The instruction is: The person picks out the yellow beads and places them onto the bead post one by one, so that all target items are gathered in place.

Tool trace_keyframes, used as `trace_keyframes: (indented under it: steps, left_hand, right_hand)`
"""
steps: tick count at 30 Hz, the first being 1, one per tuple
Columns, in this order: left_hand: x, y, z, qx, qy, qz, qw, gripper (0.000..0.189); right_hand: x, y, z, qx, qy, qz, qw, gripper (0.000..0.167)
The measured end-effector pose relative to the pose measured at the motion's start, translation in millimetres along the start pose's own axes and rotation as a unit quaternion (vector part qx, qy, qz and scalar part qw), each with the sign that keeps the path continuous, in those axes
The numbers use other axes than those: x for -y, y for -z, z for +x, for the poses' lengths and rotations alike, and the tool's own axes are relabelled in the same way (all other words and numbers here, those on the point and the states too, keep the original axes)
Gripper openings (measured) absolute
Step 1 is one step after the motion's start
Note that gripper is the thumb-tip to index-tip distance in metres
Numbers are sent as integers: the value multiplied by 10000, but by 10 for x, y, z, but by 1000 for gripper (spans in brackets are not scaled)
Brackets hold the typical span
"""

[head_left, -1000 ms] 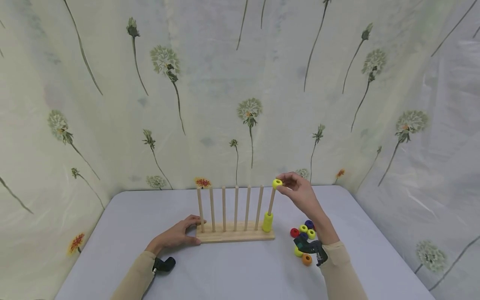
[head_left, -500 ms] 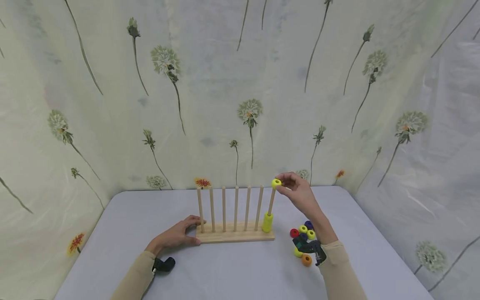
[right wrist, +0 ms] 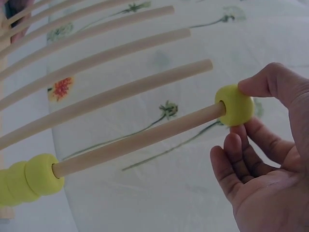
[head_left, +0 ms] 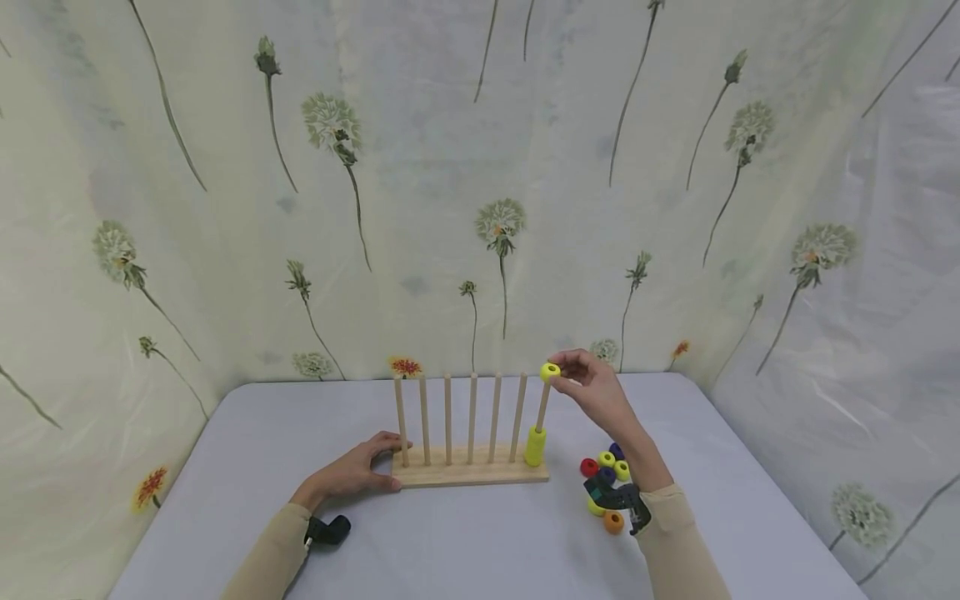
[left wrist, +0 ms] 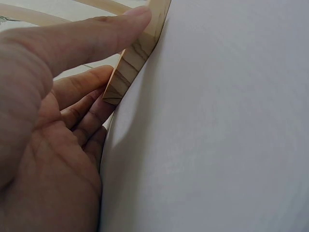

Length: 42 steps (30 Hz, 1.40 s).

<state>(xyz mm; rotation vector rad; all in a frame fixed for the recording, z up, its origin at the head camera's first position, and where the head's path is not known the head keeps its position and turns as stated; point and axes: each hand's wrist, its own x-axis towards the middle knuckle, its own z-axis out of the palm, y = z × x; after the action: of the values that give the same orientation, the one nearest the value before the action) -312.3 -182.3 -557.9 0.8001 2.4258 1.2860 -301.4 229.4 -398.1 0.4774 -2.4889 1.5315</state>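
Note:
My right hand [head_left: 596, 392] pinches a yellow bead [right wrist: 235, 105] between thumb and fingers at the top of the rightmost peg [right wrist: 140, 141]. In the right wrist view the peg's tip sits at the bead's hole. Lower on that same peg, several yellow beads [head_left: 535, 447] are stacked down to the wooden base [head_left: 471, 475]. At the base's left end, my left hand [head_left: 352, 468] grips it, thumb on the near edge and fingers behind. The left wrist view shows the thumb [left wrist: 140, 18] lying against the wood's end [left wrist: 126, 72].
Right of the rack lie loose beads: a red bead [head_left: 589, 467], an orange bead [head_left: 613, 522], and several yellow and dark blue ones, partly under the right wrist's camera [head_left: 615, 493]. Several bare pegs [head_left: 472, 417] rise from the base. A floral curtain [head_left: 420, 208] hangs behind the table.
The yellow bead in my right hand has shifted slightly left and down over the rightmost peg's tip. My left hand has stayed on the base.

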Motion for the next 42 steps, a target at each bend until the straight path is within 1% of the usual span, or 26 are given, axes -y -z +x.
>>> trace_keyframes:
  steps: [8, 12, 16, 24, 30, 36, 42]
  left_hand:
    - [24, -1, 6, -17, 31, 69, 10000, 65]
    - [23, -6, 2, -17, 68, 23, 10000, 65]
    - [20, -12, 3, -28, 115, 35, 9999, 66]
    - [-5, -8, -9, -5, 52, 4, 10000, 66]
    - [13, -9, -2, -40, 58, 24, 10000, 65]
    - [14, -15, 2, -88, 148, 60, 9998, 66]
    - [2, -15, -4, -62, 144, 66, 9999, 67]
  right_hand:
    - [-9, -1, -1, 22, -22, -8, 10000, 36]
    - [0, -15, -17, -24, -35, 16, 10000, 41]
    - [-5, -23, -22, -67, -55, -13, 10000, 41]
    - [-10, -26, -24, -72, -84, -58, 9999, 41]
    - [37, -20, -36, -30, -197, -114, 9997, 37]
    - [137, -14, -65, -11, -239, -226, 9995, 33]
    - [61, -6, -56, -1, -267, -108, 9996, 37]
